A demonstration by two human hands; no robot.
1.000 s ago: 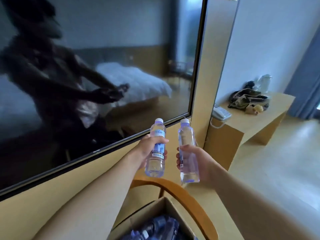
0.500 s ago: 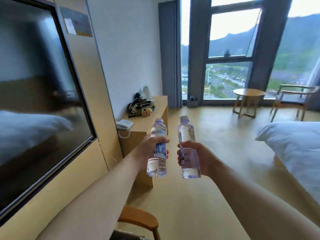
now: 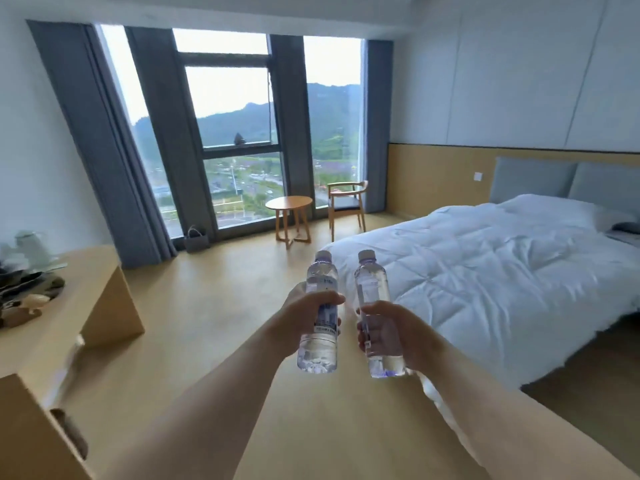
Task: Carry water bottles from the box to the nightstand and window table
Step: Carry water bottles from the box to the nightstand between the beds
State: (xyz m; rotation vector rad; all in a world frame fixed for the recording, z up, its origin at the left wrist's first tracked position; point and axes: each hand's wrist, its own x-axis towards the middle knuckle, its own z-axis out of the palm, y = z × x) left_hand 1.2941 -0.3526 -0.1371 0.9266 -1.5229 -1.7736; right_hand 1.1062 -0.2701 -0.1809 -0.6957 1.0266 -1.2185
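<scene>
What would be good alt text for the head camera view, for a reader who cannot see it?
Two outstretched hands each hold an upright water bottle: left hand on the left bottle, right hand on the right bottle. Ahead, a round wooden table and chair stand by a tall window; a white bed lies right.

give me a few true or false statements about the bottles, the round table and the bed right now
1. Each hand holds one bottle: left hand the left bottle, right hand the right bottle. True.
2. Both bottles are upright with caps on. True.
3. A bottle already stands on the round table. False: nothing shows on its top.
4. The bed lies to the left of the hands. False: it is to the right.
5. A chair stands right of the round table by the window. True.
</scene>
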